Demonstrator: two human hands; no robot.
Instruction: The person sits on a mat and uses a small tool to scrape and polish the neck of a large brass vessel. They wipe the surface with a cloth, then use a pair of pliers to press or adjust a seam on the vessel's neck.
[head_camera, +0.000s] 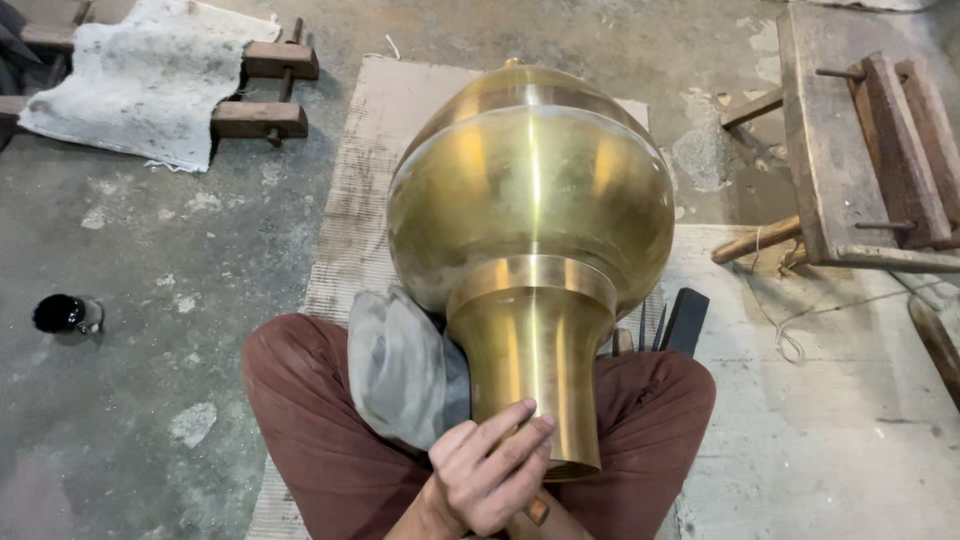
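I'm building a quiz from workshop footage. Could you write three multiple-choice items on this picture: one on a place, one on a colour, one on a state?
1. Where does the grey cloth lie?
A. on the person's thigh, against the brass vessel
B. on the wooden bench
C. on the white sacking

2. What colour are the person's trousers?
A. blue
B. reddish brown
C. white

3. How is the vessel's flared neck being handled?
A. nothing touches it
B. a hand wraps fingers around it near the open end
C. a rope is tied round it

Answers:
1 A: the cloth drapes over the thigh and touches the vessel's underside.
2 B: both knees show reddish-brown fabric.
3 B: the fingers curl over the neck just above its rim; which hand it is cannot be told.
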